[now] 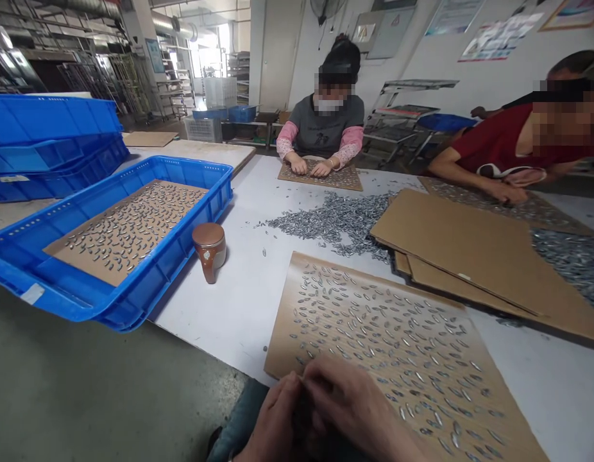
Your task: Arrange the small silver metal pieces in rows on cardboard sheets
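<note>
Brown cardboard [281, 340] lies on the bench [239, 314], ahead and to the right of both hands. My right hand [359, 401] is nearer, reaching over the cardboard's near edge. My left hand [272, 420] is by the cardboard's near left corner. Both are curled nearly closed, fingertips together; I cannot tell if they pinch anything. Shiny metal bits [437, 419] dot the cardboard, most slanting roughly along its far edge.

- A brown-topped mug [210, 247] is standing on the white table [191, 314].
- A fan [324, 8] and a grey electrical box [393, 32] are hanging near each other.
- Posters [501, 37] are hanging on the wall [432, 61].
- A metal rack [407, 109] is standing behind.
</note>
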A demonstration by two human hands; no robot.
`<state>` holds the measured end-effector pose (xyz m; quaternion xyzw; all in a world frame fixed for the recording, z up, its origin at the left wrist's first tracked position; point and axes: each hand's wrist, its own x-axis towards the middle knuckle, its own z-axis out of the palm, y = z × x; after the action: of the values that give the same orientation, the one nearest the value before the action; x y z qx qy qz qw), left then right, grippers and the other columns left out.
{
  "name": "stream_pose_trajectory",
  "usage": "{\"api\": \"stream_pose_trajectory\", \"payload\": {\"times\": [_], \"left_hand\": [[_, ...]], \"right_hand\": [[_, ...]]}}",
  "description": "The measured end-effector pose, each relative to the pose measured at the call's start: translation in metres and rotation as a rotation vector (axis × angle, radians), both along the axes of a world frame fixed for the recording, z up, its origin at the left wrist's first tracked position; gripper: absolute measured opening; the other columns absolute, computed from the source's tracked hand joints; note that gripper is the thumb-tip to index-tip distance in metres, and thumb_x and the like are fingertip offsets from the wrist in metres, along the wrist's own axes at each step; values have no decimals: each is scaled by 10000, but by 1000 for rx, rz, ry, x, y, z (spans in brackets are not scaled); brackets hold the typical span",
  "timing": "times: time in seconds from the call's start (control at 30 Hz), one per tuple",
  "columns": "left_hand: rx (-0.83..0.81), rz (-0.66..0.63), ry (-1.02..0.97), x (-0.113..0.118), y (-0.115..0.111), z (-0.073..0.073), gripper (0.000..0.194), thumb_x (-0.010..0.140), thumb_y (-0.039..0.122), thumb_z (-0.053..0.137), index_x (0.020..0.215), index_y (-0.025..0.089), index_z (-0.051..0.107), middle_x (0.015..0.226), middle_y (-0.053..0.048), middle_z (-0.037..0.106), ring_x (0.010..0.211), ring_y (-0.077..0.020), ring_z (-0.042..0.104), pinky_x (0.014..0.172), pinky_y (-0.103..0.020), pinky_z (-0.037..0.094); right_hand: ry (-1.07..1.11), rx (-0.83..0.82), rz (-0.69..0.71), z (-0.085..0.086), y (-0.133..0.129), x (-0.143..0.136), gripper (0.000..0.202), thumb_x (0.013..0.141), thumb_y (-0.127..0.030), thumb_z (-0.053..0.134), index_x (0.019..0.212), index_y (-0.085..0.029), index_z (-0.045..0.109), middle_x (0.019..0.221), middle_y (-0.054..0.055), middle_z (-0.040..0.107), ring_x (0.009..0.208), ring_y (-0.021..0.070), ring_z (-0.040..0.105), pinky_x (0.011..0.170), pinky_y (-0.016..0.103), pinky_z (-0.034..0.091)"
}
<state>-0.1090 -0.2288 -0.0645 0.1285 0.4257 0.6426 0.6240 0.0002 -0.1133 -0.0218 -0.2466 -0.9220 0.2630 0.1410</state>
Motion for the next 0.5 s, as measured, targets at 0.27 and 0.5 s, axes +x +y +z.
{"api": "stream_pose_trajectory", "payload": {"times": [0.27,0.5], "left_hand": [[-48,-4,73,-12,-8,-16,669,670,817,733,851,194,566,585,46,597,340,-43,323,353,-210,131],[-140,76,215,-13,-12,-7,686,640,850,742,788,188,639,602,-6,612,459,-93,457,419,-214,287]], "right_hand": [[-113,154,-54,-23,59,-47,321,990,-213,421,830,-198,699,845,45,657,787,169,612,780,292,463],[-231,204,-107,-16,56,-54,298,982,-193,471,905,-179,759,938,78,727,913,183,659,846,273,479]]}}
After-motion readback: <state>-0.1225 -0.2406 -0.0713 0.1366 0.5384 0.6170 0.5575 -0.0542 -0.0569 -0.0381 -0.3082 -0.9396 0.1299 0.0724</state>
